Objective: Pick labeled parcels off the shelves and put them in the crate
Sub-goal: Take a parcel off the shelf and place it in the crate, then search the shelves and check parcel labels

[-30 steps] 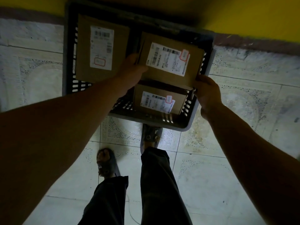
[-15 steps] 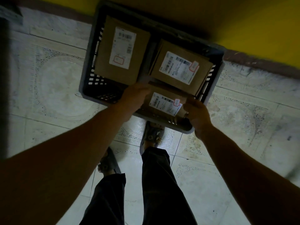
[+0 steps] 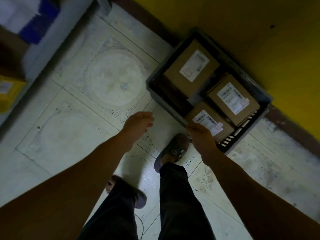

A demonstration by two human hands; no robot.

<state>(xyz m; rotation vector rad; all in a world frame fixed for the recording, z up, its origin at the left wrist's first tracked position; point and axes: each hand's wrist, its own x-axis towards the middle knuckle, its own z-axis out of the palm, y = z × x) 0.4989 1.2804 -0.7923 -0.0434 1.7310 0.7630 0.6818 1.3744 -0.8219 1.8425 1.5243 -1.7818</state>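
- Fingers (image 3: pixel 147 116) of the left hand (image 3: pixel 138 124) hang loosely curled over the floor (image 3: pixel 110 80), released and holding nothing.
- Right hand (image 3: pixel 200 137) reaches over the crate's near rim; its fingers (image 3: pixel 194 127) lie nearly straight, gripping nothing, and contact with rim or parcel cannot be told.
- Dark plastic crate (image 3: pixel 240 133), rectangular with slotted walls, stands on pale patterned floor tiles against a yellow wall (image 3: pixel 259 32).
- Inside lie three brown cardboard parcels, each with a white printed label: the far parcel (image 3: pixel 176 71), the right parcel (image 3: pixel 249 108), and the near parcel (image 3: pixel 226 131) just beyond the right hand.
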